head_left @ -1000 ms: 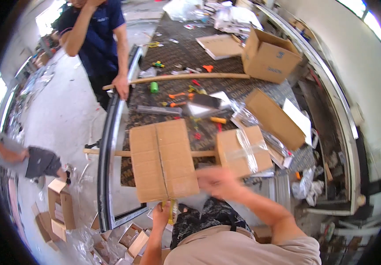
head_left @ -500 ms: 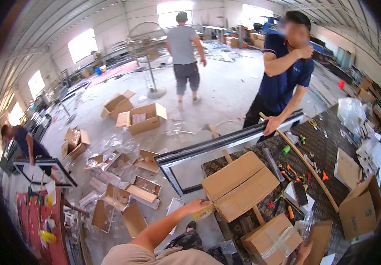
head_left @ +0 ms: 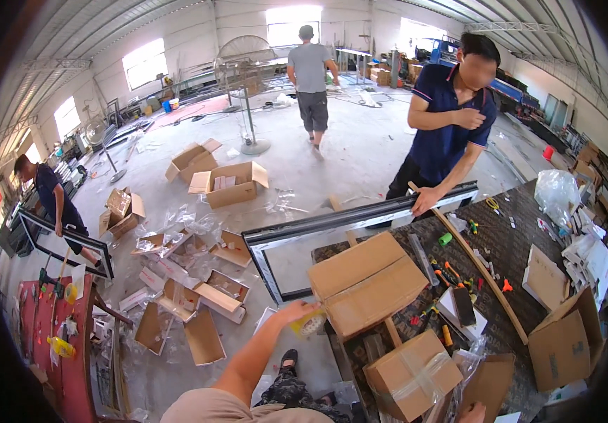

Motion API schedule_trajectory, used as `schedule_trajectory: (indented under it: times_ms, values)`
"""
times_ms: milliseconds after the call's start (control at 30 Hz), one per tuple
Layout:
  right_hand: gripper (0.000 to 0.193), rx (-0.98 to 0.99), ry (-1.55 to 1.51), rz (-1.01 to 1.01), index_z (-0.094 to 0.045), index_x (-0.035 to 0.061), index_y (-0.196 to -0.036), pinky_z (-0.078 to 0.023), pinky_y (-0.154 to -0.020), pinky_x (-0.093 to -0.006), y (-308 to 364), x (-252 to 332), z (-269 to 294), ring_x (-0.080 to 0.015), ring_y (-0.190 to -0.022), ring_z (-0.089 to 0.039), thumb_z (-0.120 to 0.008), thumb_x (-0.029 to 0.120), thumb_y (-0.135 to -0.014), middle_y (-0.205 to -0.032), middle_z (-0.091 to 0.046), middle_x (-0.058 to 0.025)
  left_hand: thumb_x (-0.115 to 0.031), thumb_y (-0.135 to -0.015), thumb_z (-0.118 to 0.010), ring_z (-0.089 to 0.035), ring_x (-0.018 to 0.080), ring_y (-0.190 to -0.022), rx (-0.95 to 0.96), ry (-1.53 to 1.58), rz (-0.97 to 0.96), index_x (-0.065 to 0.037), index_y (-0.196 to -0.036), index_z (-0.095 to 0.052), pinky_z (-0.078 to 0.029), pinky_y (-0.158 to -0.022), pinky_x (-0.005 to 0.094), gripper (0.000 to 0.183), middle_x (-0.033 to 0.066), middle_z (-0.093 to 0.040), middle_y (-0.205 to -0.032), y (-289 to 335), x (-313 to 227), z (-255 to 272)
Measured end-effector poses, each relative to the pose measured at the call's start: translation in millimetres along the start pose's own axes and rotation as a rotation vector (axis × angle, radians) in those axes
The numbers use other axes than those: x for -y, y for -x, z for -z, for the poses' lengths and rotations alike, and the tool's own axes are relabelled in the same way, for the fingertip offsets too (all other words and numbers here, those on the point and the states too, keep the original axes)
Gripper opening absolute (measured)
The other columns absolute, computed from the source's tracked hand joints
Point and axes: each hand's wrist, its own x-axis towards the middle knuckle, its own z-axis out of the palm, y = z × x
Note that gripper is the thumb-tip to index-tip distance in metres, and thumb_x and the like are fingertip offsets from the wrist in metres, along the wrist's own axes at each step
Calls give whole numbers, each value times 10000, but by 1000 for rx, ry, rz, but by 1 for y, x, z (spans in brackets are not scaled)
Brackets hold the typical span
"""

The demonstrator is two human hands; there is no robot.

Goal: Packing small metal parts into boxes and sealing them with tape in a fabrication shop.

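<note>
My left hand (head_left: 295,311) is closed on a roll of yellowish packing tape (head_left: 309,324), beside the near-left corner of a large closed cardboard box (head_left: 367,282). That box rests on the dark work table (head_left: 487,282). Closer to me is a smaller cardboard box (head_left: 413,374) with clear tape across its top. At the lower edge, my right hand (head_left: 471,413) shows only in part, against an upright brown cardboard flap (head_left: 490,384); its grip is hidden. Across the table a co-worker's hand (head_left: 427,201) steadies a black window frame (head_left: 360,218).
Hand tools (head_left: 452,271), a wooden strip (head_left: 469,261) and an open carton (head_left: 564,345) lie to the right. Opened cartons (head_left: 201,303) and plastic wrap litter the floor at left. Another person (head_left: 53,197) carries a frame; a third (head_left: 311,84) walks at the back.
My left hand and the tape roll have shifted slightly left with the view. The co-worker's raised hand has dropped from face to chest. The person at the back has walked farther off.
</note>
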Motion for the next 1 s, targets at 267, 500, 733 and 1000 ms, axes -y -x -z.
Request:
schedule_trajectory:
  times_ms: [267, 500, 733, 1000]
  values:
    - [704, 65, -11, -114, -436, 77, -1332, -388, -962, -476, 54, 4, -71, -407, -1153, -439, -730, 217, -707, -1259, -464, -229, -627, -789, -581, -574, 215, -975, -11, 270, -130, 28, -1132, -606, -432, -859, 327, 740, 131, -634, -1051, -14, 24, 11]
    - [445, 66, -198, -153, -529, 49, -1020, -458, -781, -472, 12, -12, -54, -396, -916, -558, -740, 227, -670, -962, -568, -226, -471, -849, -627, -577, 160, -697, -40, 409, 35, 14, -1134, -511, -493, -581, 291, 575, 68, -599, -903, -6, -16, 21]
    - [366, 121, -284, -178, -513, 42, -889, -460, -751, -465, 43, -29, -56, -387, -858, -572, -707, 261, -671, -852, -595, -213, -453, -872, -604, -544, 154, -576, -76, 381, 87, -28, -1033, -543, -473, -494, 289, 458, 55, -583, -814, -2, -6, 10]
    - [286, 85, -475, -138, -597, 22, -768, -466, -659, -443, 60, 0, -39, -388, -718, -580, -703, 269, -670, -727, -595, -203, -450, -872, -607, -547, 147, -585, -80, 414, 39, -32, -1020, -559, -474, -511, 292, 447, 54, -589, -802, 3, -12, 14]
